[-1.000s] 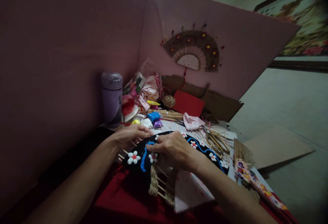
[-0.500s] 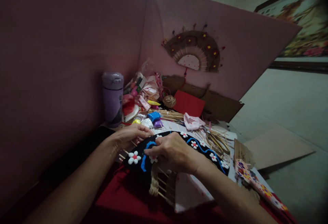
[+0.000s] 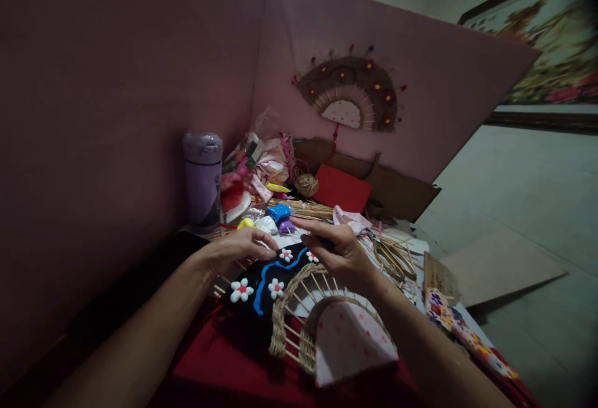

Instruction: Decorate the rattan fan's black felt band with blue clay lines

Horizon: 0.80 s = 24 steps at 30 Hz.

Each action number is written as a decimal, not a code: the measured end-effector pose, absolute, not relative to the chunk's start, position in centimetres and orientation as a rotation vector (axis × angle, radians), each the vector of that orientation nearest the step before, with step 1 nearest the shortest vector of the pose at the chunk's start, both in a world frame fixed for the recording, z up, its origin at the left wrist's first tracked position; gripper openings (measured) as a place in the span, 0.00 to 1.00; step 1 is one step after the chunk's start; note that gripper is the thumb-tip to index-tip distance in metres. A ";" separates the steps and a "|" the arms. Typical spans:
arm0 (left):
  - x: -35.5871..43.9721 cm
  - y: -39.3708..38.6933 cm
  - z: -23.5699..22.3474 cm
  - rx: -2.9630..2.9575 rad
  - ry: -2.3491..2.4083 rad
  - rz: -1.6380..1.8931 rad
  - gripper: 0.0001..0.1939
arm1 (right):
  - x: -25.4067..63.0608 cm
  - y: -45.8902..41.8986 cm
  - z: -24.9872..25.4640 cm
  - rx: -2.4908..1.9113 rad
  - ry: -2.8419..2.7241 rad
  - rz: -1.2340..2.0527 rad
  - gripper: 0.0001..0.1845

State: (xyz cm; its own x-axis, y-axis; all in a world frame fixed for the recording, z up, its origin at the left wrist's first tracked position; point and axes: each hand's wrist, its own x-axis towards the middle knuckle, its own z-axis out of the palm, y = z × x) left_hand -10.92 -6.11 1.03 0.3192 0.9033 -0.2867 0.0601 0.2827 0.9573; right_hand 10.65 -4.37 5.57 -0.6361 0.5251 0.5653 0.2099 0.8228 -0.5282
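A half-round craft fan (image 3: pixel 243 314) lies tilted in front of me, with black cloth, white clay flowers with red centres and a wavy blue strip (image 3: pixel 260 289). Woven cord and thin sticks make up its inner part, and a pink dotted cloth piece (image 3: pixel 352 339) covers its base. At its upper left edge my left hand (image 3: pixel 240 246) pinches the rim. My right hand (image 3: pixel 341 252) hovers over the fan's top, index finger stretched out and fingers apart; it hides part of the black cloth. Just beyond are blue (image 3: pixel 279 211) and purple (image 3: pixel 286 226) clay packets.
A purple flask (image 3: pixel 203 187) stands at the left by the pink board. Behind the fan lie a twine ball (image 3: pixel 307 184), red card (image 3: pixel 343 188), sticks (image 3: pixel 313 208) and scissors (image 3: pixel 395 258). Another fan (image 3: pixel 348 87) hangs on the board. Flowered cloth (image 3: pixel 471 333) lies right.
My right hand has lifted off the blue strip and moved up and right, its index finger now extended. The strip and nearby flowers are uncovered. My left hand stays at the rim.
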 end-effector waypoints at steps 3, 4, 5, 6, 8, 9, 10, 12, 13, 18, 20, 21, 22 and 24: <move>-10.8 -6.2 1.3 1.153 1.141 0.740 0.21 | 11.2 -4.6 6.5 -0.528 -2.219 0.512 0.17; -10.7 -6.2 1.2 1.153 1.152 0.740 0.22 | 11.5 -4.7 6.7 -0.526 -2.209 0.485 0.17; -10.7 -6.2 1.2 1.152 1.162 0.741 0.22 | 11.8 -4.7 6.9 -0.530 -2.192 0.447 0.16; -10.7 -6.1 1.1 1.151 1.170 0.740 0.22 | 12.0 -4.8 7.1 -0.548 -2.167 0.401 0.16; -10.7 -6.0 1.0 1.153 1.176 0.736 0.22 | 12.7 -4.9 7.4 -0.622 -2.089 0.298 0.15; -10.7 -6.0 0.9 1.152 1.173 0.736 0.22 | 13.0 -5.0 7.6 -0.666 -2.036 0.245 0.14; -10.7 -6.0 0.9 1.150 1.168 0.738 0.22 | 13.3 -5.1 7.9 -0.705 -1.975 0.192 0.13; -10.7 -6.1 0.9 1.145 1.161 0.747 0.21 | 14.0 -5.1 8.5 -0.751 -1.833 0.084 0.12; -10.6 -6.1 1.0 1.141 1.161 0.751 0.21 | 14.3 -5.2 8.8 -0.762 -1.750 0.026 0.12; -10.7 -6.2 1.1 1.138 1.163 0.766 0.17 | 15.4 -5.9 9.9 -0.768 -1.437 -0.124 0.12; -10.8 -6.1 0.9 1.153 1.150 0.775 0.17 | 15.7 -6.5 9.7 -0.767 -1.399 -0.131 0.11; -10.8 -6.1 0.8 1.162 1.150 0.777 0.17 | 15.8 -6.8 9.4 -0.773 -1.401 -0.136 0.11; -10.8 -6.0 0.6 1.169 1.160 0.782 0.17 | 16.0 -7.2 9.1 -0.784 -1.419 -0.142 0.10; -10.8 -5.7 0.4 1.190 1.198 0.805 0.16 | 16.6 -7.9 8.0 -0.814 -1.490 -0.155 0.09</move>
